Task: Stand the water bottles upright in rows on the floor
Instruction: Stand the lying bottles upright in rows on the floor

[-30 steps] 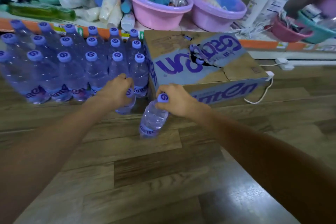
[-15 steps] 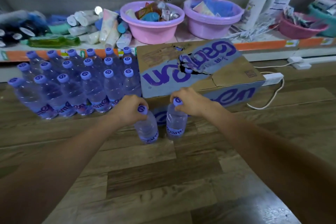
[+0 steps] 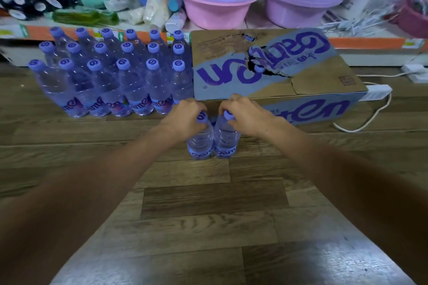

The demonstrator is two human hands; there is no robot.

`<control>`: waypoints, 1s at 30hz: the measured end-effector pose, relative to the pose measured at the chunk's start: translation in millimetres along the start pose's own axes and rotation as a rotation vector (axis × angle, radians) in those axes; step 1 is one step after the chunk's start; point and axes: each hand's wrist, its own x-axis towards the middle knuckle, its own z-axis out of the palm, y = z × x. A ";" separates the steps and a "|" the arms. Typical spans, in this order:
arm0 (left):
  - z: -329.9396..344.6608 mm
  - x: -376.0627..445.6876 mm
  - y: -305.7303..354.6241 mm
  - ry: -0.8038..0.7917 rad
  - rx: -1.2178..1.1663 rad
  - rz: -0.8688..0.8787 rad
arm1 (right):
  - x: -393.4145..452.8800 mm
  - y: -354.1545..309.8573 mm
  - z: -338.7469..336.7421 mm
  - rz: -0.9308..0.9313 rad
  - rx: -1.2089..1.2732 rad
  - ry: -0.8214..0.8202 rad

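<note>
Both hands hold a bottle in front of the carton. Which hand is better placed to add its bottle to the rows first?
Left, probably. The left hand grips the left bottle by its cap on the side toward the standing rows. The right hand's bottle stands beyond it.

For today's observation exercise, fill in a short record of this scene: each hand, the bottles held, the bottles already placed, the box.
left hand: grips the cap of the left bottle
right hand: grips the cap of the right bottle
held bottles: upright, side by side, in front of the box
standing bottles: three rows left of the box
cardboard box: top torn open
</note>
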 end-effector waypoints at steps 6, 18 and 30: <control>11.0 12.4 7.2 -0.001 -0.033 0.042 | -11.0 15.6 -3.2 0.048 -0.003 -0.002; 6.4 12.8 10.8 -0.067 -0.093 0.008 | -8.2 14.0 -2.9 0.022 -0.096 -0.028; -69.9 64.2 -111.0 0.282 -0.160 -0.301 | 110.8 -52.0 -47.9 0.015 0.082 0.143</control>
